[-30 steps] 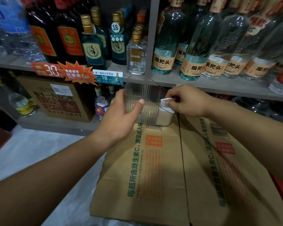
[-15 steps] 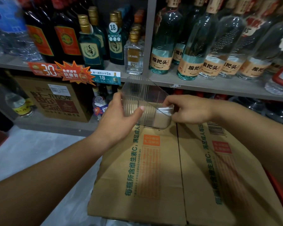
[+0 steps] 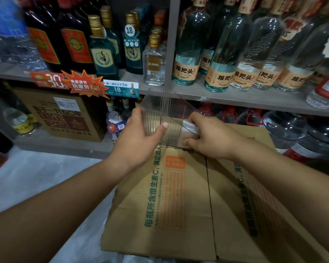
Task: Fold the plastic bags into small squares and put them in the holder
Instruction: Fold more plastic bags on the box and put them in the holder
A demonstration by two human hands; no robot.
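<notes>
Left grip (image 3: 141,141): fingers and thumb clamped round the holder (image 3: 160,107), thumb laid flat across its near wall, the other fingers hidden behind the far side. The holder is clear, hard plastic, roughly box-shaped, with fine vertical ribs down the walls and a smooth, straight rim. It is tilted, with the open top leaning toward the right. Right grip (image 3: 207,137): fingers curled and pinched on the folded bag (image 3: 190,128), a small, flat square of milky, slightly glossy film with soft, rounded corners. The bag sits at the holder's lower right corner, against the clear wall; I cannot tell whether it is fully inside. Both are held over the far edge of a cardboard box (image 3: 179,196), matte brown corrugated board with green characters, an orange block and a straight seam down the middle. I cannot tell whether the holder touches the box. Beyond is a grey shelf (image 3: 226,95) carrying glass bottles (image 3: 186,54), clear and dark green, with tan paper labels and gold screw caps. A blue-and-white price tag (image 3: 121,89) hangs on the shelf's edge. The floor (image 3: 36,177) on the left is pale grey.
</notes>
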